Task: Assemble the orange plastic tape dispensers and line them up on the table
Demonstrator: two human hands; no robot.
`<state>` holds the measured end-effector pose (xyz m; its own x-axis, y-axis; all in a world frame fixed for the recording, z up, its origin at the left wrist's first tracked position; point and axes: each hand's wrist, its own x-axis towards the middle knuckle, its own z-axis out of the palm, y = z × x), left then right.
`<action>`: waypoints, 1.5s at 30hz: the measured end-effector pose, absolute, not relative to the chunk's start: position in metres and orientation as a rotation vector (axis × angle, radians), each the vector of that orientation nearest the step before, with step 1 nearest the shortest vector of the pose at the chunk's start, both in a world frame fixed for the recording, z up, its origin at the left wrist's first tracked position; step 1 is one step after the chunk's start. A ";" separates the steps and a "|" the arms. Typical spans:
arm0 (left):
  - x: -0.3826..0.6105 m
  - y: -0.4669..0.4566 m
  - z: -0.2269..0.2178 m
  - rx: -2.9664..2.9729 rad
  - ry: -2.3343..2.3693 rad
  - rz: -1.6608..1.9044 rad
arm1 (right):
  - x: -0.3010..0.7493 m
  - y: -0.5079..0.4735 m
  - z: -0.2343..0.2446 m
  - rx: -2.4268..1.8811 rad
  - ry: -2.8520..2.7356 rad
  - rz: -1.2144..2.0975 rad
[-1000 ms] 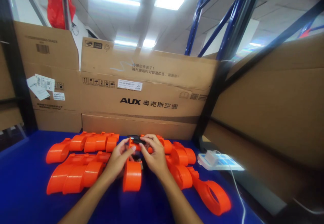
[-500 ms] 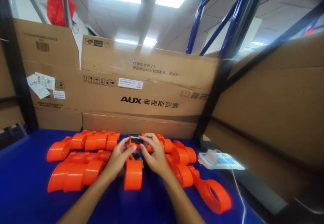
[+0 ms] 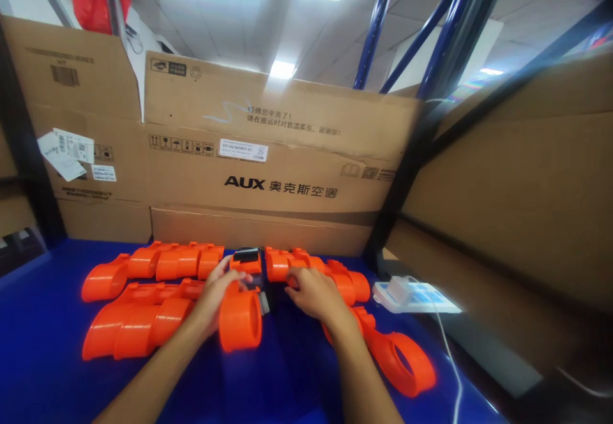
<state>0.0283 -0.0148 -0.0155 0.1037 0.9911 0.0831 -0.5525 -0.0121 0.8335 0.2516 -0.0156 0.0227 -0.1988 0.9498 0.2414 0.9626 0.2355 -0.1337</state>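
- The left hand has its grip pinching a glossy orange plastic band with a round loop, between both hands.
- A black rectangular piece sits at the band's top.
- The right hand, fingers curled, is at the right-side orange plastic loops; cannot tell if its grip pinches one.
- More orange plastic loops lie left on the blue desk.

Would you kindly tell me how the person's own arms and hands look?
The left hand and right hand are bare, without gloves. Both forearms are uncovered, with no sleeves in view. No watch, bracelet or ring shows.
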 end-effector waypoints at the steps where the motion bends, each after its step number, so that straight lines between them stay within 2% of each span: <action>1: 0.028 -0.015 -0.016 0.868 0.665 1.376 | 0.251 -0.016 0.022 -1.823 -2.250 -0.067; 18: 0.025 -0.008 -0.017 0.852 0.705 1.427 | 0.255 -0.007 0.013 -1.813 -2.263 0.092; 29: 0.027 -0.007 -0.019 0.981 0.776 1.448 | 0.253 0.007 0.012 -1.025 -1.790 0.557; 36: 0.029 -0.008 -0.022 1.042 0.824 1.448 | 0.243 0.003 0.019 -0.849 -1.664 0.594; 45: 0.030 -0.007 -0.026 1.115 0.819 1.458 | 0.220 -0.003 0.012 -0.691 -1.545 0.856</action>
